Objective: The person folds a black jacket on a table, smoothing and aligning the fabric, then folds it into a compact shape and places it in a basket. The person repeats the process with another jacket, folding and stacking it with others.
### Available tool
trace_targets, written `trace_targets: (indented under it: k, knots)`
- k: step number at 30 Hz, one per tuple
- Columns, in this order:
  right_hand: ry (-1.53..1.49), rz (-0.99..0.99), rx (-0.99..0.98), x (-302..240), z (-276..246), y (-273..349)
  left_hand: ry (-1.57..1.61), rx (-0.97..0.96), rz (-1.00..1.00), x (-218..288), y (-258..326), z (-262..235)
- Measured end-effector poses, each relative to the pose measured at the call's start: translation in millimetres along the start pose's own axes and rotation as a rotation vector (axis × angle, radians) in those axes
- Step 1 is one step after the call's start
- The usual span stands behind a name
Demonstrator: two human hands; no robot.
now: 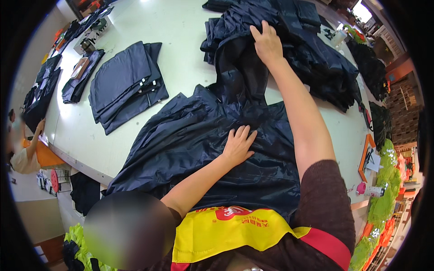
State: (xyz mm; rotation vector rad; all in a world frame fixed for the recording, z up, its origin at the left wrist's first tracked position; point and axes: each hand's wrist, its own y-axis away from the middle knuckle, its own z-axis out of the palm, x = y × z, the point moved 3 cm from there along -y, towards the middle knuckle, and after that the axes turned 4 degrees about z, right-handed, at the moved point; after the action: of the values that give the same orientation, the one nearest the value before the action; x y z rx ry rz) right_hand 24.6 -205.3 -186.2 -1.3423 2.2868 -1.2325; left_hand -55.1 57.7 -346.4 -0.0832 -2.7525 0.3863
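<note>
A dark navy, shiny garment (181, 149) lies spread and wrinkled across the near middle of the table, reaching under my arms. My left hand (239, 145) rests flat on its middle, fingers spread. Farther off, my right hand (268, 46) is stretched over the garment's dark upper part (242, 65), which runs up against a heap of similar dark garments (316, 74). Its fingers are apart and touch the cloth; no clear grip shows. Left of the spread garment sits a neat stack of folded dark garments (124, 86) with small white tags.
The pale table (153, 20) has a curved near-left edge. At left lie more folded dark garments (83, 77) and a metal cup (87, 45). Another person's hand (40, 126) touches the table's left edge. An orange frame (367, 158) and bright green garments (383, 189) are at right.
</note>
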Motion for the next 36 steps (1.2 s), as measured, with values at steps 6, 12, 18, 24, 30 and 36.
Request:
trace_targets:
  k: [6, 12, 18, 24, 30, 36]
  knots:
    - [-0.621, 0.29, 0.21, 33, -57, -43, -0.001, -0.046, -0.084, -10, 4, 17]
    - [-0.738, -0.034, -0.466, -6, -233, 1, 0.093, -0.006, -0.181, -58, -36, 35]
    - [-0.71, 0.07, -0.46, -48, -281, 158, 0.77, -0.013, -0.049, -31, 5, -1]
    - [-0.762, 0.12, -0.949, -90, -273, 297, 2.296, -0.175, -0.731, 44, 128, -37]
    - [-0.858, 0.394, -0.775, -70, -265, 244, 1.708, 0.004, -1.195, 61, 153, -20]
    - [-0.766, 0.298, -1.601, -169, -156, 323, 1.802, 0.297, -0.62, 81, 97, -119]
